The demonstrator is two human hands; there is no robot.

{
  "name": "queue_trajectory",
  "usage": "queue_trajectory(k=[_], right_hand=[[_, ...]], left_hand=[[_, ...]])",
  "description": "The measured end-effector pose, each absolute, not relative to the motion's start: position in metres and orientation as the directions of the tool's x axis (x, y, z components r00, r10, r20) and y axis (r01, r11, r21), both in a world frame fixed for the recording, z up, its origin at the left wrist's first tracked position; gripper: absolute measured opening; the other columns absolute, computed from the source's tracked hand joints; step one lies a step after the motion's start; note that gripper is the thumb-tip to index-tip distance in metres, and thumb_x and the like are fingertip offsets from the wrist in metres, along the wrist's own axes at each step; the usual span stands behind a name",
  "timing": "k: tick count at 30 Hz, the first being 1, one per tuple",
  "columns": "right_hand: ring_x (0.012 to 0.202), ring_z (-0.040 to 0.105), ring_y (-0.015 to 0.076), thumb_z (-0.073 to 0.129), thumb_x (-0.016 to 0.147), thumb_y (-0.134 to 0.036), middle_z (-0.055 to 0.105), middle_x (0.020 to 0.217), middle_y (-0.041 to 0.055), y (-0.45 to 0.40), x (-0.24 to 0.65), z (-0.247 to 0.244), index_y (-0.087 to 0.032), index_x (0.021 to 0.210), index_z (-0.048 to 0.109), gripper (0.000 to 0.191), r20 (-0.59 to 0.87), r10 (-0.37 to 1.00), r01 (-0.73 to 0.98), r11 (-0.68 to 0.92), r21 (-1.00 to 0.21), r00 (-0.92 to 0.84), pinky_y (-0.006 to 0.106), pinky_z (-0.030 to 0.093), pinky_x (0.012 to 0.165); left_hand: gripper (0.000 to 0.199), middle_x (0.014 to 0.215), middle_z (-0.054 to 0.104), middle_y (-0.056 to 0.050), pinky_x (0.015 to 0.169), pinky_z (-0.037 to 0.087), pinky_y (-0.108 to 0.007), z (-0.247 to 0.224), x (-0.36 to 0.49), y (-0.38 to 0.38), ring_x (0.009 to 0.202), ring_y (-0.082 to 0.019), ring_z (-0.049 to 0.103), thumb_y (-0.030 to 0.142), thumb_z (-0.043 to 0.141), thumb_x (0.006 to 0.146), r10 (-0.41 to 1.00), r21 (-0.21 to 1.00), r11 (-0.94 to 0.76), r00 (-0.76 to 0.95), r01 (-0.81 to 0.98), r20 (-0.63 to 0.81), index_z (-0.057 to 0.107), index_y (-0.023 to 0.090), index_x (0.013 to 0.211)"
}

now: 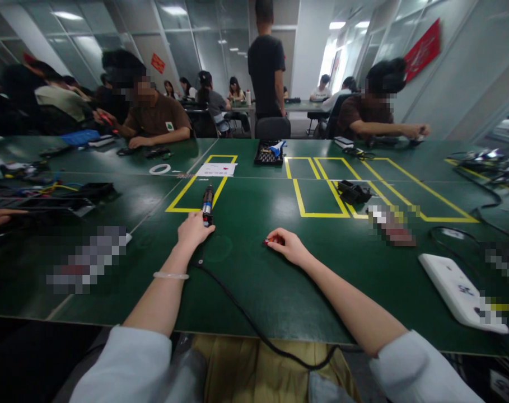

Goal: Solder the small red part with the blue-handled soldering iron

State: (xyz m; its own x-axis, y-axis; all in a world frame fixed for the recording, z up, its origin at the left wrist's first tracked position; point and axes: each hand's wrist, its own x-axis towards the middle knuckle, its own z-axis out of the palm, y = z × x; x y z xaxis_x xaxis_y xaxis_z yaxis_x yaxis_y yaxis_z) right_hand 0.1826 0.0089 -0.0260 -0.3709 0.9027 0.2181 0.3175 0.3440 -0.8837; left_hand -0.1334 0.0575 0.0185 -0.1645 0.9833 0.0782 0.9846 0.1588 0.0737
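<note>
My left hand (194, 230) rests on the green table, its fingers around the rear end of a dark screwdriver-like tool (208, 200) with a blue and silver band, whose tip points away from me. My right hand (288, 245) is to the right of it, low over the table, thumb and fingertips pinched on a small red and dark part (266, 242). Much of that part is hidden by the fingers. A black cable (237, 305) runs from near my left wrist down over the table's front edge.
Ahead lie a white paper sheet (216, 169), a black tray (270, 152) of small items and a black holder (354, 192). A white power box (460, 291) and cables are at the right. Wiring parts (82, 193) and another person's hand are left. People sit across the table (246, 280).
</note>
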Motion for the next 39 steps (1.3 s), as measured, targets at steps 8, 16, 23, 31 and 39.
queue_trajectory(k=[8,16,23,31,39], right_hand=[[0.062,0.046,0.0111,0.060,0.083,-0.030,0.052,0.073,-0.0027,0.010,0.182,-0.028,-0.019,0.089,0.054,0.014,0.301,0.886,0.246,0.398,-0.884,-0.352,0.024,0.040,0.061],[0.065,0.048,0.0125,0.058,0.085,-0.026,0.052,0.078,-0.0006,0.011,0.182,-0.031,-0.020,0.084,0.053,0.008,0.388,0.863,0.306,0.483,-0.820,-0.322,0.026,0.041,0.064],[0.068,0.049,0.0136,0.059,0.085,-0.022,0.051,0.082,0.0009,0.009,0.180,-0.029,-0.020,0.082,0.055,0.005,0.384,0.842,0.420,0.527,-0.739,-0.379,0.026,0.040,0.065],[0.067,0.052,0.0131,0.063,0.085,-0.024,0.054,0.083,0.0017,0.009,0.179,-0.030,-0.019,0.082,0.063,0.006,0.387,0.848,0.475,0.525,-0.706,-0.362,0.026,0.042,0.065],[0.075,0.059,0.0166,0.062,0.087,-0.028,0.065,0.085,0.0056,0.003,0.183,-0.020,-0.019,0.087,0.070,0.012,0.421,0.829,0.434,0.553,-0.711,-0.367,0.029,0.046,0.071]], left_hand=[[0.063,0.133,0.051,-0.012,0.084,0.050,-0.035,0.013,-0.069,0.041,0.107,-0.029,0.061,0.048,0.059,0.079,0.987,0.164,-0.142,0.128,0.976,0.092,0.046,0.020,0.134],[0.067,0.136,0.049,-0.010,0.089,0.048,-0.034,0.008,-0.026,0.019,0.114,-0.028,0.058,0.041,0.062,0.079,0.915,0.275,-0.403,0.387,0.873,0.115,0.041,0.021,0.139],[0.068,0.135,0.049,-0.010,0.090,0.049,-0.034,0.011,-0.012,0.007,0.116,-0.028,0.056,0.037,0.062,0.079,0.872,0.342,-0.484,0.475,0.806,0.115,0.039,0.025,0.141],[0.068,0.136,0.047,-0.010,0.090,0.048,-0.034,0.011,-0.010,0.003,0.117,-0.027,0.054,0.036,0.060,0.081,0.866,0.312,-0.498,0.482,0.809,0.131,0.035,0.027,0.143],[0.066,0.124,0.049,-0.014,0.082,0.048,-0.036,0.005,0.006,0.000,0.108,-0.029,0.055,0.041,0.057,0.084,0.898,0.165,-0.429,0.400,0.888,0.183,0.035,0.020,0.143]])
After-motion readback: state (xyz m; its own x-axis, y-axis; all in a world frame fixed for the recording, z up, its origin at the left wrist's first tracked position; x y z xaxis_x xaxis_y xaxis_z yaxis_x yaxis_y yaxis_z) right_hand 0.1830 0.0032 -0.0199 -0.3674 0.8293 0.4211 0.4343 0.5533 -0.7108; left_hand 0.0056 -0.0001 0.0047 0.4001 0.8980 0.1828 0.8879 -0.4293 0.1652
